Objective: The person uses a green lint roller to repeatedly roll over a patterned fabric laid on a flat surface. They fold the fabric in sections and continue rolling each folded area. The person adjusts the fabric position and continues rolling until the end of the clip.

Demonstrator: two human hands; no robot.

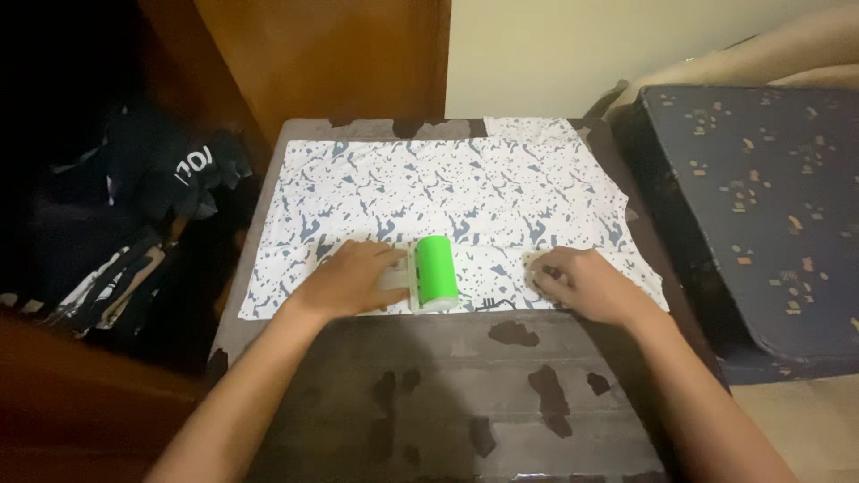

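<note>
A white cloth with dark blue speckles [465, 192] lies flat on a worn dark table [447, 402]. My left hand [349, 279] grips the pale handle of a lint roller whose bright green roll [437, 271] rests on the cloth near its front edge. My right hand [582, 282] presses down on the cloth to the right of the roller, fingers curled against the fabric, holding nothing.
A pile of dark clothes [134, 206] lies to the left of the table. A dark blue patterned cushion or mattress [761, 206] stands close on the right. A wooden door [331, 54] and a pale wall [582, 45] are behind the table.
</note>
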